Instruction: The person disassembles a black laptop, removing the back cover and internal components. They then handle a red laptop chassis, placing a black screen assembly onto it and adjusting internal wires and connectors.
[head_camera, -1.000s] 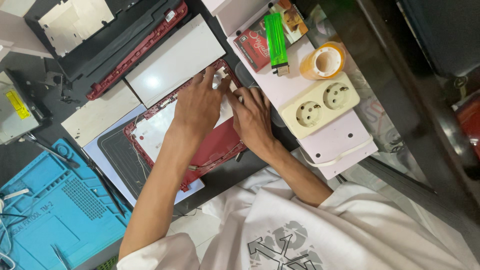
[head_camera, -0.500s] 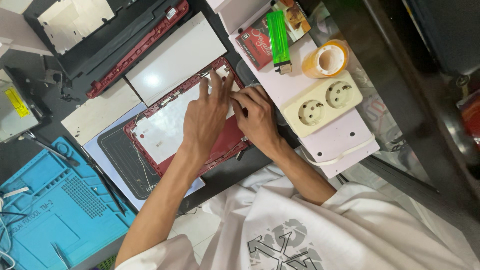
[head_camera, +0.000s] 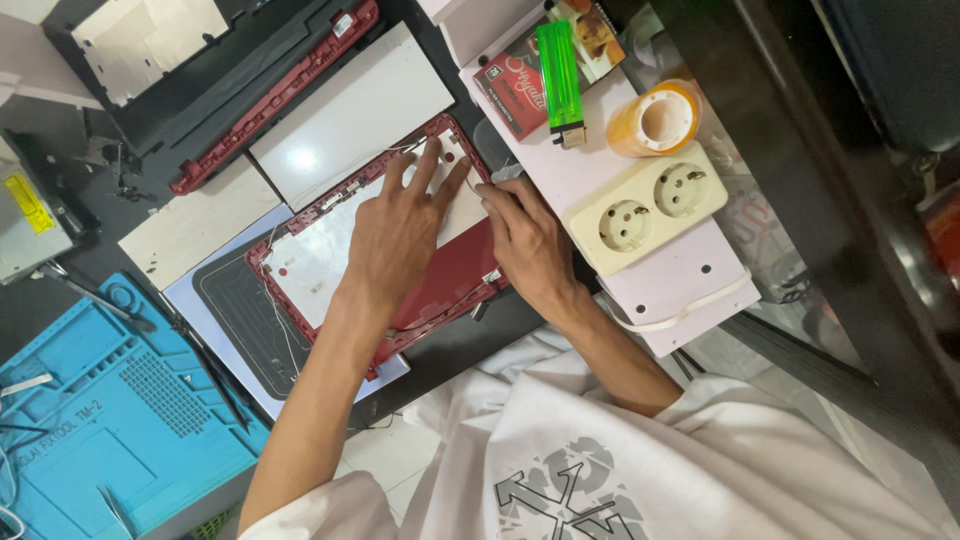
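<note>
Here we press our left hand (head_camera: 400, 235), fingers spread flat, on the red lid (head_camera: 440, 290); our right hand (head_camera: 525, 245) fingers pinch its far edge.

Both forearms reach forward side by side, the left hand (head_camera: 400, 235) lying palm-down with fingers spread flat, the right hand (head_camera: 528, 245) just beside it, knuckles up, fingers curled and pinched together at the tips.

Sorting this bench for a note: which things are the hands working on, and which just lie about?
In hand:
left hand
right hand
red laptop lid shell

Lying about:
green lighter
tape roll
double socket
blue mat
white panel
</note>
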